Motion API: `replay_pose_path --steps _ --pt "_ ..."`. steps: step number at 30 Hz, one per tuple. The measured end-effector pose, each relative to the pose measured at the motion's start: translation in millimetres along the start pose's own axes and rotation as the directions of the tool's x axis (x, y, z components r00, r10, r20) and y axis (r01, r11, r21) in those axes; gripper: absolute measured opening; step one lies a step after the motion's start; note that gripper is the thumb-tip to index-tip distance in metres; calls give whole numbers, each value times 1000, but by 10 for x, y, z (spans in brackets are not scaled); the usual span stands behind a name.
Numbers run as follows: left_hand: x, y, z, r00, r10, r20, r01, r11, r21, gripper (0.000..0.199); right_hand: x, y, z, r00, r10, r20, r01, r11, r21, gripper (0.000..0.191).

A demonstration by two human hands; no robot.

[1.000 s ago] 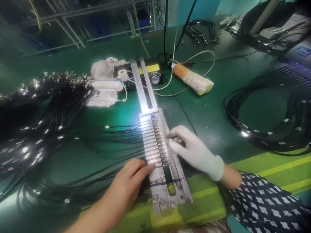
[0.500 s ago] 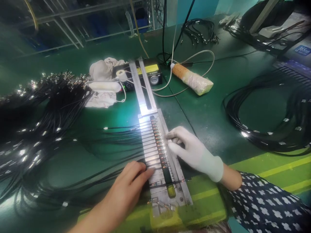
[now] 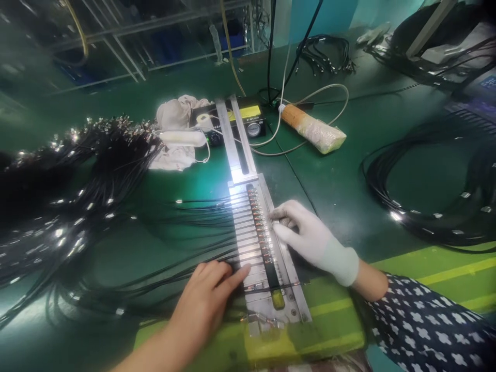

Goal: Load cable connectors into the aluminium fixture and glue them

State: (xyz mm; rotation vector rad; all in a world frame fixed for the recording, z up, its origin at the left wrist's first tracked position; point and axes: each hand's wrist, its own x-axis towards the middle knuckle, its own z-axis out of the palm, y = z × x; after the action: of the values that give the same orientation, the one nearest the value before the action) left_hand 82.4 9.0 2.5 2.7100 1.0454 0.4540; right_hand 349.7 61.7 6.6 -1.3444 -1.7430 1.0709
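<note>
A metal fixture [image 3: 252, 323] with a row of slots lies in the middle of the bench. Several black cables [image 3: 186, 270] enter it from the left, their stripped copper ends lined up along its dark channel. My bare left hand [image 3: 209, 292] is at its lower left edge, fingers curled over cables, thumb touching the slotted plate. My right hand [image 3: 310, 237], in a white glove, pinches at the right-hand rail of the fixture beside the wire ends. What lies between its fingertips is hidden. One cable [image 3: 271, 287] crosses the lower end of the fixture.
A large heap of cables [image 3: 77, 170] with shiny ends spreads at the left. Behind the fixture are a black control box [image 3: 253, 129], a white cloth [image 3: 174, 159] and a wrapped handle [image 3: 310, 129] on a cord. Coiled cable [image 3: 382, 199] lies at the right.
The whole scene has shifted slightly to the right in view. Both hands keep nearly the same places against the fixture, and the cables in it look unchanged.
</note>
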Motion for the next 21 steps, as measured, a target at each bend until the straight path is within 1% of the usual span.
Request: replay_pose_path --steps 3,6,8,10,12,14,16,18,19,21 --pt "42 18 -60 1000 -6 22 7 999 -42 41 -24 29 1 999 -35 -16 35 999 -3 15" --pt "30 84 -108 994 -102 47 108 983 -146 28 -81 39 -7 998 -54 -18 54 998 16 16" --pt "-7 135 -127 975 -201 99 218 951 -220 18 -126 35 -11 999 -51 -14 51 998 20 17" --pt "-40 173 -142 947 -269 176 309 913 -265 12 -161 27 -11 999 -47 -15 48 999 18 17" --pt "-50 189 -160 928 -288 235 350 891 -291 12 -175 22 -9 999 -50 -17 50 999 16 16" --pt "-35 183 -184 921 -283 267 360 880 -309 13 -174 18 -8 998 -56 -15 56 998 12 16" --pt "-7 157 -209 918 -288 273 372 865 -337 14 -163 14 -7 998 -62 -10 62 998 6 17" --pt "25 120 -227 919 -299 258 384 832 -400 14 -152 10 -6 998 -60 -10 60 998 5 17" --pt "40 104 -230 923 -305 235 381 815 -436 14 -146 7 -6 999 -53 -10 53 999 7 16" --pt "69 86 -216 941 -305 148 338 808 -482 14 -135 5 -5 999 -37 -10 37 999 13 16"
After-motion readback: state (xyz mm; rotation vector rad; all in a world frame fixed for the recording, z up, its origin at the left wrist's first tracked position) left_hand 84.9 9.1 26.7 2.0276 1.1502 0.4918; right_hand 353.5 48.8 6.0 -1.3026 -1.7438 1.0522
